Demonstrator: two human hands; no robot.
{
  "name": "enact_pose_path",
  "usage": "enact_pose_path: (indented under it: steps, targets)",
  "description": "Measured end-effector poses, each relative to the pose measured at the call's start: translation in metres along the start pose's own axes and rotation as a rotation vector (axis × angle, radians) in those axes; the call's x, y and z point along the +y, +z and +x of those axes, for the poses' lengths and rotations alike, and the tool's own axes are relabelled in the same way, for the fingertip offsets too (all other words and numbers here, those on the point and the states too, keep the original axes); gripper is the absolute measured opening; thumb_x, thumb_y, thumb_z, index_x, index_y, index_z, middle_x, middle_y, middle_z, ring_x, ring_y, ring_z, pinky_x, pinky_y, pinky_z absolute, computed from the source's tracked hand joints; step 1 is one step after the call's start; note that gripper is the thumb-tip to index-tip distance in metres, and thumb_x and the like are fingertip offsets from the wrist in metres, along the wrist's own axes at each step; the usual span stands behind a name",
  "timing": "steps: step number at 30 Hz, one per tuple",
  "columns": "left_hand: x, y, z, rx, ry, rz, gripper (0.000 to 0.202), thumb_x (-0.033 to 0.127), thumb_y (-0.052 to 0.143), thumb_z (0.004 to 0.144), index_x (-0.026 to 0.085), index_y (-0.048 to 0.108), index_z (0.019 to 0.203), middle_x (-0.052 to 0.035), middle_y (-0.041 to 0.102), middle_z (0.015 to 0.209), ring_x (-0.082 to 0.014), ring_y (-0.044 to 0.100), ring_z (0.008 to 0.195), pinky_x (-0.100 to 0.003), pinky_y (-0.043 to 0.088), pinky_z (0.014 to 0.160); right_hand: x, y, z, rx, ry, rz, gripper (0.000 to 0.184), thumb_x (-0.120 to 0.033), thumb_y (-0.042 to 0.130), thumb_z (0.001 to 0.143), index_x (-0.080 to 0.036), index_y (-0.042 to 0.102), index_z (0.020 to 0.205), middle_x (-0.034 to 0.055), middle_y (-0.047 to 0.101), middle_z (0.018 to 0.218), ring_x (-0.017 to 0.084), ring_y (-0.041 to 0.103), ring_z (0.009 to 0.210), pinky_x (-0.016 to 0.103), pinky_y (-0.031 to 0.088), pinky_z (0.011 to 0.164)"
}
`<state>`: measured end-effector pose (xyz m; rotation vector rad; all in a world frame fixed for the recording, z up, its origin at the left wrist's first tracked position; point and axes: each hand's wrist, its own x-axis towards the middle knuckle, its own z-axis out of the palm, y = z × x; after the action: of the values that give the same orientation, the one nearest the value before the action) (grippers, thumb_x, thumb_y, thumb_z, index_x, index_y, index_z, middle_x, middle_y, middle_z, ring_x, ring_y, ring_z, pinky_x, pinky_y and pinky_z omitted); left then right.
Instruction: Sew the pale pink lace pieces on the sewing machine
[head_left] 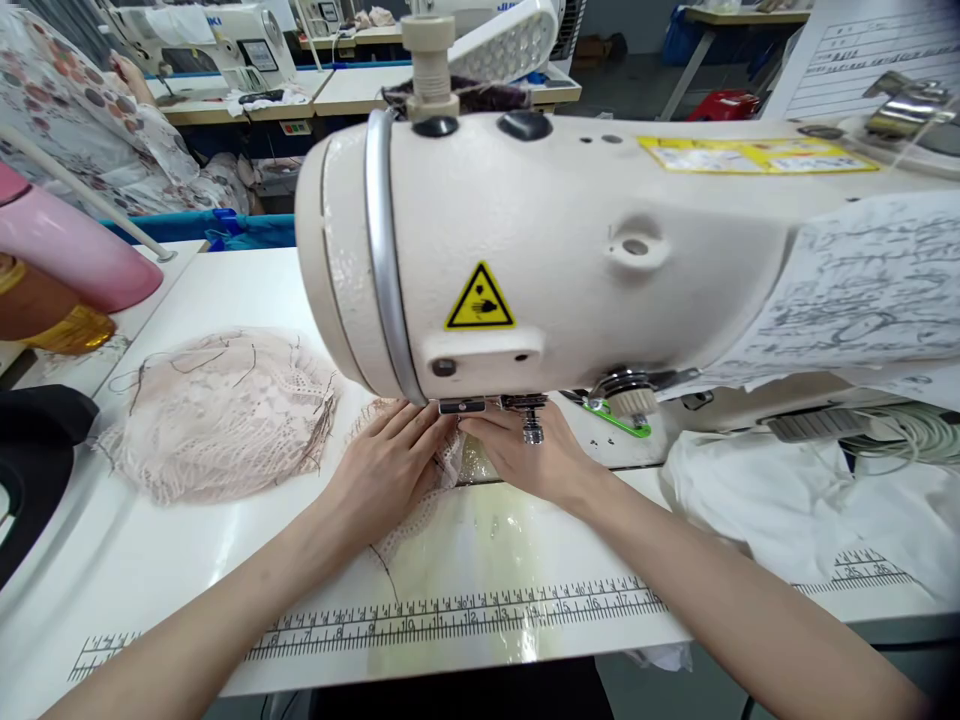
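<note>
My left hand [394, 455] lies with its fingers stretched out on a strip of pale pink lace [416, 520], just left of the needle area of a sewing machine [555, 240]. The lace trails down toward me, with a dark loose thread at its end. My right hand [532, 455] is on the other side of the needle area, its thumb pointing left toward the lace. Metal machine parts and the machine head hide most of its fingers, so its grip is unclear. The needle itself is hidden. A larger bundle of pink lace [225, 415] with dark loose threads lies to the left.
A printed ruler [450, 620] runs along the table's front edge. White fabric [757, 500] lies at the right. A pink bottle [82, 240] and an amber container [52, 310] stand at the left, above a black curved object [37, 460]. A person [90, 110] sits beyond, by another machine.
</note>
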<state>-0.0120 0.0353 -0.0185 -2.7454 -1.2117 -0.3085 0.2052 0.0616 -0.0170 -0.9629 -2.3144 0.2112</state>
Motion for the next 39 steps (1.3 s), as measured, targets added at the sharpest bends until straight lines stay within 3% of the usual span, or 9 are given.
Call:
enact_pose_path:
  steps: [7,12,16,22,24,27,32,36,39]
  targets:
    - [-0.004,-0.001,-0.001,0.023,0.004,0.025,0.045,0.023,0.038,0.096,0.01,0.051,0.137,-0.0119,0.059,0.135,-0.027,0.059,0.121,-0.046,0.046,0.104,-0.001,0.001,0.0,0.001,0.107,0.006,0.023,-0.012,0.053,0.086,-0.027,0.07,0.093,-0.0022,0.075,0.101,0.02,0.069,0.094,0.034,0.052,0.072]
    - [-0.003,-0.005,0.002,0.038,0.019,0.061,0.043,0.022,0.04,0.097,0.012,0.051,0.137,-0.0099,0.06,0.134,-0.0259,0.059,0.12,-0.045,0.043,0.106,-0.005,0.001,0.0,-0.042,-0.019,-0.14,0.023,-0.011,0.049,0.088,-0.023,0.068,0.092,-0.0012,0.075,0.098,0.019,0.068,0.089,0.034,0.045,0.074]
    - [0.001,-0.031,0.0,0.101,0.072,0.076,0.036,0.02,0.046,0.097,0.013,0.056,0.131,-0.0103,0.063,0.13,-0.0261,0.06,0.118,-0.043,0.045,0.098,-0.008,0.003,-0.007,-0.006,-0.126,-0.212,0.028,-0.006,0.045,0.086,-0.02,0.066,0.099,0.0007,0.072,0.105,0.018,0.064,0.086,0.034,0.04,0.078]
    - [-0.002,-0.065,-0.052,0.092,0.43,-0.026,0.041,0.047,0.049,0.095,0.013,0.066,0.112,-0.0101,0.072,0.109,-0.0228,0.065,0.094,-0.035,0.048,0.072,-0.004,0.008,-0.009,-0.061,-0.229,-0.082,0.028,-0.008,0.045,0.085,-0.021,0.063,0.103,0.0042,0.066,0.107,0.019,0.055,0.095,0.034,0.039,0.079]
    - [0.0,-0.062,-0.072,0.071,0.46,0.043,0.03,0.036,0.053,0.096,0.014,0.065,0.112,-0.0084,0.072,0.112,-0.0195,0.065,0.094,-0.03,0.048,0.068,-0.003,0.009,-0.008,-0.076,-0.257,-0.023,0.026,-0.009,0.046,0.084,-0.021,0.063,0.099,0.0047,0.066,0.103,0.019,0.054,0.097,0.034,0.04,0.081]
    - [0.005,-0.058,-0.088,0.123,0.308,0.023,0.023,0.01,0.05,0.093,0.014,0.062,0.112,-0.0086,0.071,0.114,-0.0182,0.066,0.101,-0.027,0.051,0.074,-0.004,0.01,-0.006,-0.088,-0.266,0.056,0.023,-0.009,0.047,0.081,-0.021,0.062,0.094,0.0044,0.065,0.099,0.019,0.054,0.099,0.034,0.04,0.08]
    - [0.007,-0.076,-0.067,0.133,-0.027,-0.114,0.022,0.01,0.04,0.097,0.016,0.053,0.114,-0.0092,0.07,0.113,-0.0137,0.07,0.087,-0.021,0.052,0.064,-0.005,0.009,-0.004,-0.056,-0.297,0.109,0.014,-0.013,0.05,0.083,-0.021,0.061,0.087,0.002,0.064,0.088,0.018,0.055,0.091,0.034,0.042,0.079]
    - [-0.002,-0.084,-0.032,0.07,0.117,0.02,0.019,0.025,0.048,0.096,0.015,0.054,0.111,-0.0071,0.07,0.092,-0.0193,0.066,0.077,-0.03,0.049,0.064,-0.004,0.009,-0.003,-0.023,-0.336,0.106,0.011,-0.014,0.051,0.086,-0.02,0.06,0.085,0.0022,0.065,0.087,0.017,0.055,0.09,0.033,0.042,0.078]
    - [-0.006,-0.072,-0.01,-0.002,0.205,0.142,0.02,0.014,0.049,0.091,0.016,0.058,0.109,-0.0045,0.065,0.081,-0.0192,0.06,0.072,-0.033,0.043,0.064,-0.004,0.007,-0.004,0.005,-0.347,0.117,0.01,-0.013,0.052,0.085,-0.021,0.059,0.082,0.0017,0.064,0.085,0.017,0.054,0.086,0.033,0.042,0.075]
